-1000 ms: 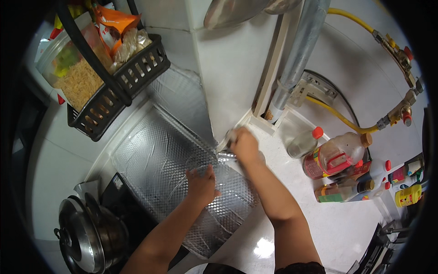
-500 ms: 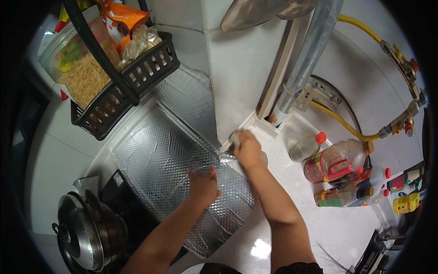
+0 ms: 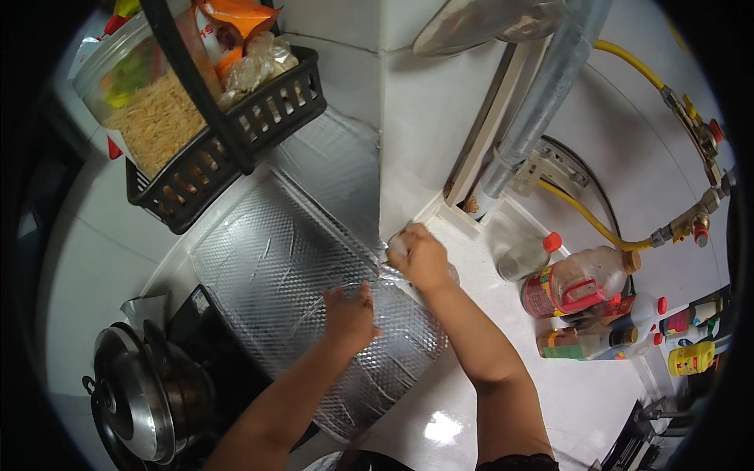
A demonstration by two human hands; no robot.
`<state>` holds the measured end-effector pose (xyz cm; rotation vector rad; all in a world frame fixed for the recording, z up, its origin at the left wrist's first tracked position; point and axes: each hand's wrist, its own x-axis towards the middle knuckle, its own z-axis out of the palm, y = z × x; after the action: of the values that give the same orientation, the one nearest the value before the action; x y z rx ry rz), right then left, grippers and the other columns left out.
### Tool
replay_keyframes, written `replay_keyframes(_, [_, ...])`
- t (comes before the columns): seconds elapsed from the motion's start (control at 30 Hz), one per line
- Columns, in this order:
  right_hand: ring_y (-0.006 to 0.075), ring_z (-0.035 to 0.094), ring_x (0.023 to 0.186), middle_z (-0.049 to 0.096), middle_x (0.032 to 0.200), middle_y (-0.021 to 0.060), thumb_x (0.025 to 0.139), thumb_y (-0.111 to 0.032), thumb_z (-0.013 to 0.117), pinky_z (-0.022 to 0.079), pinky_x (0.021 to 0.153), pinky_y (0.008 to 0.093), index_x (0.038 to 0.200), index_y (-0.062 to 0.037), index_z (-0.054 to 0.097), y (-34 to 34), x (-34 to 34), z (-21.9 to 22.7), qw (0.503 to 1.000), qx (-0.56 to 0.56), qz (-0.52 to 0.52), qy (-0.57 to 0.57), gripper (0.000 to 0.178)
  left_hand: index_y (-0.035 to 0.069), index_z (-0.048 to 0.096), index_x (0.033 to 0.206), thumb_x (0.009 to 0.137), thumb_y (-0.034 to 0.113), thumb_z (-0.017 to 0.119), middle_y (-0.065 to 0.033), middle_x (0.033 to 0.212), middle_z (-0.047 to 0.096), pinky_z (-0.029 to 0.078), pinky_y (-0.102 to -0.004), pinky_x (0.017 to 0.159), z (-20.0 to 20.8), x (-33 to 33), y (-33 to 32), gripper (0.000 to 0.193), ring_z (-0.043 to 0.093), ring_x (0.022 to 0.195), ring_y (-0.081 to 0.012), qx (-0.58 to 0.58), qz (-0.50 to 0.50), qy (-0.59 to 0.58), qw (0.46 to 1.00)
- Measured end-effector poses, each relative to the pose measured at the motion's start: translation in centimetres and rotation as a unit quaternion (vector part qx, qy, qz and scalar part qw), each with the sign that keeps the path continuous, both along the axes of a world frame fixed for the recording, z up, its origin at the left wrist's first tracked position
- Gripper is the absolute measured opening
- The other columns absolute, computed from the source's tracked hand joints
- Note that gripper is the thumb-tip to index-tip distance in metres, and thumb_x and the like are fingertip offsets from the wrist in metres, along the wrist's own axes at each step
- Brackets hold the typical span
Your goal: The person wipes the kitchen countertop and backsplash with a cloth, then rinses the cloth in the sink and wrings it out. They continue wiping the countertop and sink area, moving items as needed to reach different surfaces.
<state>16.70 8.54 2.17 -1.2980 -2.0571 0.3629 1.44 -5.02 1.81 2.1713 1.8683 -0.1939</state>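
A silver, embossed foil sheet (image 3: 259, 251) covers the counter against the wall and also lines the lower wall behind. My left hand (image 3: 351, 318) lies on this sheet, fingers spread, holding nothing. At the foot of the white tiled wall corner (image 3: 404, 157), my right hand (image 3: 422, 255) is closed round a pale crumpled wad (image 3: 400, 244), pressed near the sheet's edge. Most of the wad is hidden by the fingers, and its material is unclear. Something pale and translucent (image 3: 453, 273) shows beside my right wrist.
A black basket (image 3: 275, 102) with a tub and packets stands back left. Near left is a lidded metal pot (image 3: 141, 392). On the right are a red-capped jar (image 3: 520, 259), a large bottle (image 3: 561, 282) and several smaller bottles. A metal pipe (image 3: 542, 94) and yellow hose (image 3: 585, 210) run behind.
My right hand has moved slightly left, closer to the wall corner, with the wad still in it. My left hand stays on the foil. The whole view has shifted a little.
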Motion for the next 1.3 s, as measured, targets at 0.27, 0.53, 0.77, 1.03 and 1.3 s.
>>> replay_keyframes(0.27, [0.0391,0.062,0.09,0.055,0.115,0.0176,0.077,-0.006,0.063,0.053,0.078,0.0445,0.107,-0.0029,0.063,-0.6,0.1,-0.8,0.997,-0.043,-0.055,-0.038,0.03,0.006,0.049,0.136,0.077,0.053,0.07,-0.0066,0.154,0.031,0.02,-0.0692,0.107,-0.1,-0.1,0.1,0.079,0.036,0.129,-0.0505,-0.013,-0.003,0.036,0.999])
replay_keyframes(0.53, [0.0361,0.063,0.087,0.06,0.1,0.016,0.073,-0.005,0.063,0.052,0.076,0.0431,0.095,-0.0056,0.067,0.5,-0.2,0.0,0.988,-0.065,-0.131,0.044,0.022,0.004,0.049,0.136,0.077,0.055,0.069,-0.0076,0.154,0.032,0.021,-0.0691,0.106,0.4,0.5,0.4,0.081,0.037,0.127,-0.0505,-0.013,-0.017,0.036,0.999])
replay_keyframes(0.77, [0.0384,0.063,0.084,0.06,0.099,0.019,0.072,-0.01,0.066,0.053,0.074,0.0456,0.09,-0.0021,0.064,0.2,-2.1,0.5,0.984,-0.06,-0.166,-0.031,0.019,0.005,0.047,0.138,0.078,0.055,0.067,-0.0081,0.155,0.031,0.02,-0.0692,0.106,0.1,-0.1,-0.2,0.081,0.036,0.129,-0.0514,-0.028,-0.015,0.049,0.998])
replay_keyframes(1.03, [0.0383,0.065,0.087,0.061,0.102,0.0187,0.073,-0.014,0.065,0.053,0.077,0.0468,0.089,-0.0035,0.066,-1.2,-2.4,1.4,0.987,-0.094,-0.109,-0.069,0.02,0.003,0.049,0.137,0.079,0.053,0.068,-0.0072,0.155,0.031,0.016,-0.069,0.108,0.1,-0.1,0.0,0.079,0.036,0.128,-0.0522,-0.025,-0.009,0.039,0.999])
replay_keyframes(1.3, [0.0383,0.064,0.091,0.062,0.104,0.0183,0.078,-0.017,0.064,0.052,0.08,0.0463,0.097,-0.0051,0.067,0.9,-1.7,0.3,0.977,-0.09,-0.185,-0.053,0.023,0.002,0.048,0.138,0.081,0.051,0.067,-0.0088,0.155,0.031,0.017,-0.0687,0.108,0.2,0.1,0.5,0.078,0.038,0.126,-0.0533,-0.023,-0.022,0.039,0.999])
